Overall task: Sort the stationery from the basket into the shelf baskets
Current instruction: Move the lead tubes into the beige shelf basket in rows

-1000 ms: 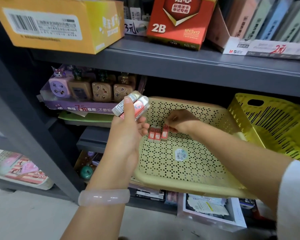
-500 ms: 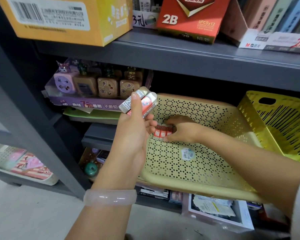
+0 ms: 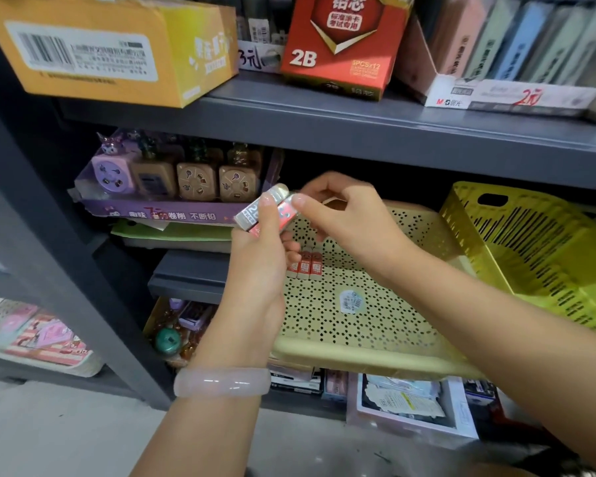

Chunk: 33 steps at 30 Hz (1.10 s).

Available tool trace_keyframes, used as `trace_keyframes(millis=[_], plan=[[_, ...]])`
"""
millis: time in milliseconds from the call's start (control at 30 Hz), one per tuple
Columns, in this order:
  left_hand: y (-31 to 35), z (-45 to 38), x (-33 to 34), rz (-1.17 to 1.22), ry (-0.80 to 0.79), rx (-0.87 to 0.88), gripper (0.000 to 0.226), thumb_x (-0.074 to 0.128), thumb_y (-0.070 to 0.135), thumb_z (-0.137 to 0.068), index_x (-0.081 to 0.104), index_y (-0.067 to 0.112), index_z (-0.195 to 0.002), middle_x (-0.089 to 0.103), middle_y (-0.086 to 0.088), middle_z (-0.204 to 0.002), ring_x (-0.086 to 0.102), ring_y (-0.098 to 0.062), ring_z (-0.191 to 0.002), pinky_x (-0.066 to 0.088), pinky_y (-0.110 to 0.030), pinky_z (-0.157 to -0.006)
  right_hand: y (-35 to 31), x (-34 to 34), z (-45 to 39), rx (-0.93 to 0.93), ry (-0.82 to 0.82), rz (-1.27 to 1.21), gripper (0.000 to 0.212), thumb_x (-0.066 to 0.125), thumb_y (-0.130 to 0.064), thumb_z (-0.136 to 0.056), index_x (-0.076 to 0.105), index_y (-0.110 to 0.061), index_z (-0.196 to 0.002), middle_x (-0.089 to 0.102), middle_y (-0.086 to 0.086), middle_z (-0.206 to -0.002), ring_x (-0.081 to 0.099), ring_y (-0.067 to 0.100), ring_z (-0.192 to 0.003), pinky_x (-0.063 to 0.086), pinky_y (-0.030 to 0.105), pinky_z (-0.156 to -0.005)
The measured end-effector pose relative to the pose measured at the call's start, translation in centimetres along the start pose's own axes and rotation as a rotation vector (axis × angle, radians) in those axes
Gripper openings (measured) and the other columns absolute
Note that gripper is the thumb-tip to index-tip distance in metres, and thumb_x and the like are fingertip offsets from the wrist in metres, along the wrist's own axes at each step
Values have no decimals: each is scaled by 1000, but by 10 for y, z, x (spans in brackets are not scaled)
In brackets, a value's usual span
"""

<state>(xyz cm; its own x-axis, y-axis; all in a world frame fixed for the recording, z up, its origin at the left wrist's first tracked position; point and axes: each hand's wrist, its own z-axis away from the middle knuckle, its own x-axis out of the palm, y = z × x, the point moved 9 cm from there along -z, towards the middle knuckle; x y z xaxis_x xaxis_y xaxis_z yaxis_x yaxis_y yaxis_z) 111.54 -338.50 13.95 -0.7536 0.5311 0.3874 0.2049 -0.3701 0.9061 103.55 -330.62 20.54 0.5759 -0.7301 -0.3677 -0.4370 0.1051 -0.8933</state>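
Both hands meet just above the far left corner of the pale perforated basket (image 3: 375,339), which sits tilted on the middle shelf (image 3: 358,132). The left hand (image 3: 258,266) is wrapped around a small stack of flat lead cases (image 3: 267,211), thumb pressed across the top one, fingers curled behind. The cases poke up out of the fist, long axis running up and to the right, toward the shelf's back.

And here is the right hand (image 3: 344,215), fingertips pinched on the upper end of the red case in that stack. So the stock sits between the two hands, held low by the left, nipped at the top by the right. The right is plainly the one placed to draw a case off, sliding it along its own length.

Directly below, three small red cases (image 3: 305,266) lie side by side on the basket floor, standing in a neat row, just right of the left hand's knuckles. My read: the next case goes down beside that row, a short drop, same orientation. The yellow slotted basket (image 3: 537,256) waits to the right.
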Motion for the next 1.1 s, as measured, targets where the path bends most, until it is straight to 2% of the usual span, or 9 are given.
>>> trace_keyframes(millis=[167, 367, 433, 533, 667, 800, 900, 967, 1100], plan=[[-2, 2, 6, 96, -15, -55, 48, 42, 43, -94, 55, 4, -119, 53, 1, -70, 48, -8, -56, 43, -15, -44, 6, -2, 2, 32, -13, -13, 6, 64, -19, -86, 62, -14, -83, 63, -2, -77, 58, 8, -63, 54, 29, -64], [0, -2, -7, 37, 27, -22, 53, 39, 46, -94, 50, 2, -122, 49, 2, -68, 41, -6, -52, 36, -14, -45, 59, -27, -14, 309, 119, -501, 15, 49, -8, -94, 61, -7, -84, 68, 2, -72, 65, 9, -63, 55, 18, -65], [0, -2, -8, 36, 17, -41, 52, 40, 45, -94, 50, 2, -121, 48, 2, -67, 40, -5, -52, 35, -12, -43, 86, -34, -19, 433, 76, -116, 15, 51, -16, -94, 63, -8, -89, 69, 6, -81, 66, 15, -73, 56, 21, -73], [-1, -3, -8, 27, 13, -55, 48, 41, 47, -93, 50, 5, -115, 48, 2, -65, 39, -5, -49, 34, -13, -41, 121, -26, -17, 580, -130, 432, 15, 57, -25, -91, 65, -13, -86, 69, 2, -81, 63, 11, -67, 49, 16, -58], [-1, -6, -10, 13, 20, -44, 45, 41, 47, -93, 51, 7, -112, 50, 2, -62, 39, -5, -47, 34, -13, -41, 146, -16, -17, 642, -155, 440, 16, 57, -21, -91, 63, -10, -100, 70, 8, -94, 66, 15, -76, 55, 25, -75], [-2, -8, -8, -17, -8, -45, 47, 40, 48, -93, 52, 6, -111, 50, 1, -64, 42, -5, -48, 36, -14, -42, 140, -9, -19, 499, -281, 382, 21, 63, -28, -86, 65, -15, -103, 68, 4, -96, 67, 13, -78, 55, 28, -81], [-4, -7, -8, -17, -2, -69, 40, 42, 49, -92, 52, 12, -102, 49, 1, -66, 42, -7, -51, 35, -13, -36, 136, 1, -18, 335, -488, 683, 59, 66, -46, -79, 50, -20, -130, 54, 2, -129, 57, 19, -110, 41, 24, -93], [-4, -7, -8, -21, -1, -71, 41, 43, 50, -92, 52, 12, -104, 49, 2, -66, 43, -7, -50, 35, -13, -36, 136, 8, -18, 223, -532, 860, 75, 66, -50, -77, 39, -19, -139, 43, 4, -138, 44, 21, -123, 34, 25, -94], [-3, -8, -9, -32, -2, -45, 41, 42, 49, -92, 51, 11, -106, 50, 2, -68, 44, -4, -47, 37, -14, -42, 138, 16, -21, 138, -529, 902, 64, 68, -44, -77, 47, -16, -130, 47, 6, -124, 45, 22, -114, 35, 25, -85]])
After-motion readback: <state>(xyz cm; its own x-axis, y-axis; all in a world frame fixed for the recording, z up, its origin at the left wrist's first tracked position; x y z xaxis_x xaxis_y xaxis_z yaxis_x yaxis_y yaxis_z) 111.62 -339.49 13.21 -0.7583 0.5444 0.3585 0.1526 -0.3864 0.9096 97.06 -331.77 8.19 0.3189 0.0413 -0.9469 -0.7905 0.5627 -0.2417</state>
